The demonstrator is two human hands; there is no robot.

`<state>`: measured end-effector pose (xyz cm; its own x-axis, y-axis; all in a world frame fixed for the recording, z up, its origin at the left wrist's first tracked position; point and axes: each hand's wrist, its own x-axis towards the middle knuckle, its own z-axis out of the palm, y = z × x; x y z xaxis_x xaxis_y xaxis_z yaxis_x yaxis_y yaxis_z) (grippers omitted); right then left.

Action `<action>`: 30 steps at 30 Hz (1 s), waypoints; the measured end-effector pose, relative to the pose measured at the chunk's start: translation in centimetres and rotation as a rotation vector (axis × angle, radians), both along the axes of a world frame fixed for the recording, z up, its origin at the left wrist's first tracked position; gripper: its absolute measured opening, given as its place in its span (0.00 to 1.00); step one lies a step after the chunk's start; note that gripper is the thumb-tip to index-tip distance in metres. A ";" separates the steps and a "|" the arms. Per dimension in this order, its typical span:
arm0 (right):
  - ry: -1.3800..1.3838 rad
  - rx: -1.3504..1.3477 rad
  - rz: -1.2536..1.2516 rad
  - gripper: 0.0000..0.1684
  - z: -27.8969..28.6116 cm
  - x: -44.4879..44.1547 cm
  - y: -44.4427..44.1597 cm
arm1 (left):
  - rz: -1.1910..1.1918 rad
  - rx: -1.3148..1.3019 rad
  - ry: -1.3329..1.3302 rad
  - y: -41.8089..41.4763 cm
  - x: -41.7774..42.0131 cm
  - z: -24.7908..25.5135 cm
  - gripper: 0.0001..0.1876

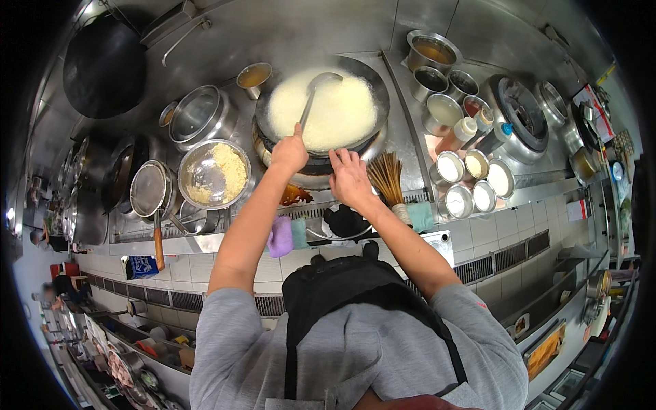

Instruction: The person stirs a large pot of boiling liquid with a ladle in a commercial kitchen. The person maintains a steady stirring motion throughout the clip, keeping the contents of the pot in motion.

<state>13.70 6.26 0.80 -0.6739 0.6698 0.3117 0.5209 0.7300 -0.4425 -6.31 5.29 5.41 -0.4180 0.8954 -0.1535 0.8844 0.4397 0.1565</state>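
A dark wok [380,102] sits on the burner before me, filled with pale yellow, foamy, steaming liquid [328,113]. My left hand [289,152] is closed around the handle of a metal ladle [308,105], its index finger laid along the handle. The ladle's bowl is at the liquid's surface near the far side. My right hand [351,177] is at the wok's near rim, fingertips at the edge; whether it grips the rim cannot be told. Just right of that hand, a bamboo wok brush [388,179] stands with bristles up.
A perforated metal bowl with yellow crumbly food [228,171] and a wire strainer [148,188] are at left. Sauce bottles [464,129] and metal cups of white powder [458,201] stand at right. A purple cloth [280,237] hangs at the front edge. Another wok [105,66] hangs upper left.
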 end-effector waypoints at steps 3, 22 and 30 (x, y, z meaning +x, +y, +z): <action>-0.002 -0.008 -0.010 0.38 -0.1 -0.2 -0.1 | 0.017 -0.007 0.032 -0.6 -1.8 0.0 0.39; -0.048 -0.036 -0.037 0.39 0.0 -0.3 -0.1 | 0.199 0.001 -0.607 -10.9 -2.8 4.4 0.32; -0.033 -0.036 -0.013 0.40 0.0 -0.3 0.0 | 0.435 0.040 -1.176 -11.2 0.2 5.0 0.33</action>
<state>13.44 6.22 0.82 -0.6747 0.6887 0.2654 0.5447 0.7073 -0.4506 -6.06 -5.94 10.44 -0.3083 0.7301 -0.6098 -0.0166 0.6368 0.7708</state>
